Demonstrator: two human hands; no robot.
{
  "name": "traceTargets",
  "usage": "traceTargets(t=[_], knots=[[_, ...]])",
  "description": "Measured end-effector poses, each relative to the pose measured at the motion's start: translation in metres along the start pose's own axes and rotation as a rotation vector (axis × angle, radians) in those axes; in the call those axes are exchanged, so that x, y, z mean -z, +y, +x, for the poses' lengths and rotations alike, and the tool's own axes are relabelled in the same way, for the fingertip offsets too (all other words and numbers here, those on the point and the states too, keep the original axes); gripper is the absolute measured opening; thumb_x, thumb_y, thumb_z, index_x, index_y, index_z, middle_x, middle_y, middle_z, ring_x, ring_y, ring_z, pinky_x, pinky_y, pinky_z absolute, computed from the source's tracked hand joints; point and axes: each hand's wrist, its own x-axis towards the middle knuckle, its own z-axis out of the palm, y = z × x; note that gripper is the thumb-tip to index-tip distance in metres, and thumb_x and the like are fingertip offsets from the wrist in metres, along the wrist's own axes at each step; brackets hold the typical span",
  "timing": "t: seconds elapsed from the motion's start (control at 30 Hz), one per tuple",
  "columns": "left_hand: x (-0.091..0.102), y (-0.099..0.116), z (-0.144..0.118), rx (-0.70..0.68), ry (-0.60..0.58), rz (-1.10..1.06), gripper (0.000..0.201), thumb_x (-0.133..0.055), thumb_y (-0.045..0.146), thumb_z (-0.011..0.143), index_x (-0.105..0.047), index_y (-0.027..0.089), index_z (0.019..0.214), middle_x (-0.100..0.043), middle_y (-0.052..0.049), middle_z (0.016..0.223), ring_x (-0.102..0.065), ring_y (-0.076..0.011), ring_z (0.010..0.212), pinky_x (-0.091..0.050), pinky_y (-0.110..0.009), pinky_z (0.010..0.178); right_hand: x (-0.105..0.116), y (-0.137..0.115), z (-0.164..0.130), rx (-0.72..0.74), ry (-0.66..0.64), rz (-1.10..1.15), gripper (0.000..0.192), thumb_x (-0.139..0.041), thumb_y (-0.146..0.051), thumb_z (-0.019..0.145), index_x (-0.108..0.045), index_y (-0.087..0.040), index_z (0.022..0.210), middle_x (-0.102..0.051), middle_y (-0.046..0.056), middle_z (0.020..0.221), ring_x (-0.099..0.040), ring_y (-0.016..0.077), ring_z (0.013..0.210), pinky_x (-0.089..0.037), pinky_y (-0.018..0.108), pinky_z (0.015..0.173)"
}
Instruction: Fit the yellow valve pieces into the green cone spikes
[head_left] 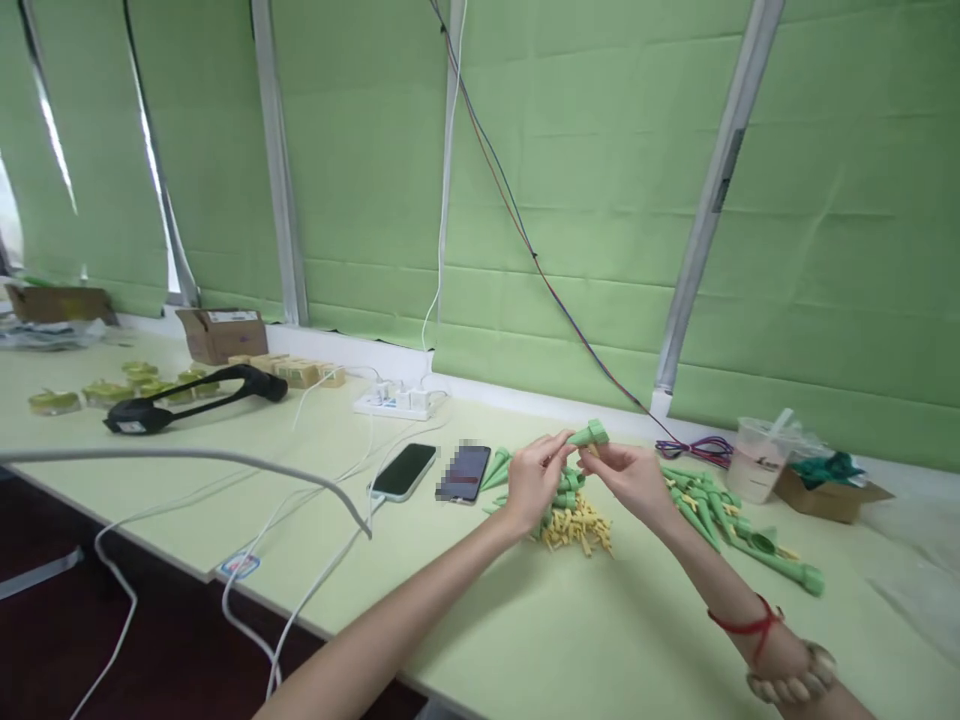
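Observation:
My left hand [531,482] is closed around a green plastic cone-shaped piece [591,433], its wide ribbed end pointing right. Just below that end, my right hand [631,482] pinches a small yellow plastic piece [592,450] against or close to the green one; whether they are joined I cannot tell. Under my hands lies a heap of small yellow pieces [577,530], with more green cone-shaped pieces [495,468] behind and left of it, partly hidden by my left hand. Right of my right wrist is another pile of green pieces [705,500], several with yellow parts among them.
Two phones lie left of my hands, one dark-screened [406,470], one lit [469,472]. A power strip [397,402] sits by the wall, its white cables crossing the table. A plastic cup [756,465] and small cardboard box [829,497] stand right. A black headset-like frame [202,395] lies left.

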Motion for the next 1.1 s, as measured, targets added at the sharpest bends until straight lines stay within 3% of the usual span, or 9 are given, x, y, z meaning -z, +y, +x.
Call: traceTargets(t=[0.07, 0.13, 0.27, 0.33, 0.5, 0.73, 0.9, 1.0, 1.1], knots=[[-0.005, -0.005, 0.006, 0.056, 0.006, -0.060, 0.035, -0.036, 0.038, 0.089, -0.063, 0.020, 0.102, -0.049, 0.002, 0.059, -0.043, -0.0104, 0.053, -0.032, -0.022, 0.052, -0.003, -0.005, 0.013, 0.155, 0.138, -0.201, 0.017, -0.065, -0.036, 0.069, -0.070, -0.020, 0.073, -0.067, 0.007, 0.073, -0.063, 0.0255, 0.075, -0.048, 0.040, 0.078], [-0.008, -0.017, 0.005, 0.096, -0.039, -0.114, 0.035, -0.031, 0.038, 0.090, -0.057, 0.019, 0.103, -0.043, 0.004, 0.057, -0.039, -0.0098, 0.049, -0.029, -0.022, 0.049, -0.005, -0.009, 0.020, 0.148, 0.152, -0.221, 0.015, -0.066, -0.031, 0.068, -0.070, -0.021, 0.078, -0.067, 0.006, 0.073, -0.063, 0.0243, 0.074, -0.048, 0.038, 0.078], [-0.005, -0.053, -0.011, 0.076, -0.150, -0.128, 0.025, -0.028, 0.033, 0.091, -0.048, 0.019, 0.098, -0.040, 0.005, 0.057, -0.035, -0.0097, 0.048, -0.027, -0.021, 0.047, -0.004, -0.007, 0.028, -0.217, -0.331, 0.177, 0.033, -0.071, -0.035, 0.066, -0.066, -0.019, 0.095, -0.067, 0.005, 0.080, -0.064, 0.0182, 0.071, -0.053, 0.033, 0.072], [0.001, -0.067, -0.020, 0.082, -0.171, -0.109, 0.024, -0.027, 0.031, 0.091, -0.047, 0.020, 0.098, -0.037, 0.005, 0.055, -0.033, -0.0102, 0.048, -0.027, -0.022, 0.047, -0.004, 0.000, 0.033, -0.310, -0.553, 0.359, 0.034, -0.067, -0.038, 0.072, -0.064, -0.018, 0.099, -0.067, 0.006, 0.089, -0.065, 0.0146, 0.075, -0.053, 0.029, 0.075], [0.017, -0.072, -0.027, 0.069, -0.242, -0.024, 0.026, -0.028, 0.029, 0.091, -0.051, 0.021, 0.102, -0.046, 0.002, 0.059, -0.039, -0.0119, 0.050, -0.032, -0.023, 0.050, -0.013, 0.025, 0.039, -0.428, -0.695, 0.560, 0.026, -0.069, -0.033, 0.073, -0.066, -0.014, 0.090, -0.067, 0.006, 0.087, -0.065, 0.0098, 0.074, -0.051, 0.020, 0.077], [0.032, -0.071, -0.021, -0.123, -0.265, 0.142, 0.034, -0.032, 0.032, 0.089, -0.062, 0.021, 0.101, -0.062, -0.005, 0.075, -0.053, -0.0147, 0.064, -0.040, -0.025, 0.060, -0.023, 0.046, 0.018, -0.662, -0.586, 0.755, 0.017, -0.075, -0.020, 0.061, -0.064, -0.019, 0.074, -0.066, 0.003, 0.085, -0.065, 0.0130, 0.083, -0.051, 0.025, 0.084], [0.027, -0.072, -0.025, -0.067, -0.236, 0.157, 0.032, -0.037, 0.030, 0.088, -0.065, 0.023, 0.101, -0.064, -0.005, 0.076, -0.057, -0.0157, 0.067, -0.040, -0.024, 0.059, -0.023, 0.042, 0.015, -0.715, -0.464, 0.718, 0.024, -0.081, -0.022, 0.052, -0.062, -0.016, 0.066, -0.066, 0.001, 0.075, -0.065, 0.0123, 0.074, -0.052, 0.025, 0.082], [0.018, -0.063, -0.035, 0.110, -0.172, 0.059, 0.031, -0.038, 0.033, 0.087, -0.061, 0.022, 0.106, -0.062, -0.004, 0.073, -0.054, -0.0154, 0.062, -0.038, -0.025, 0.056, -0.026, 0.034, 0.015, -0.552, -0.307, 0.521, 0.028, -0.081, -0.028, 0.050, -0.061, -0.017, 0.066, -0.067, 0.003, 0.075, -0.066, 0.0164, 0.073, -0.053, 0.031, 0.081], [0.008, -0.056, -0.045, 0.314, -0.218, -0.085, 0.037, -0.035, 0.040, 0.088, -0.052, 0.020, 0.114, -0.048, 0.001, 0.055, -0.040, -0.0129, 0.047, -0.030, -0.025, 0.045, -0.032, 0.028, 0.010, -0.218, -0.052, 0.186, 0.021, -0.076, -0.031, 0.057, -0.059, -0.019, 0.061, -0.066, 0.003, 0.068, -0.065, 0.0205, 0.071, -0.052, 0.037, 0.077]])
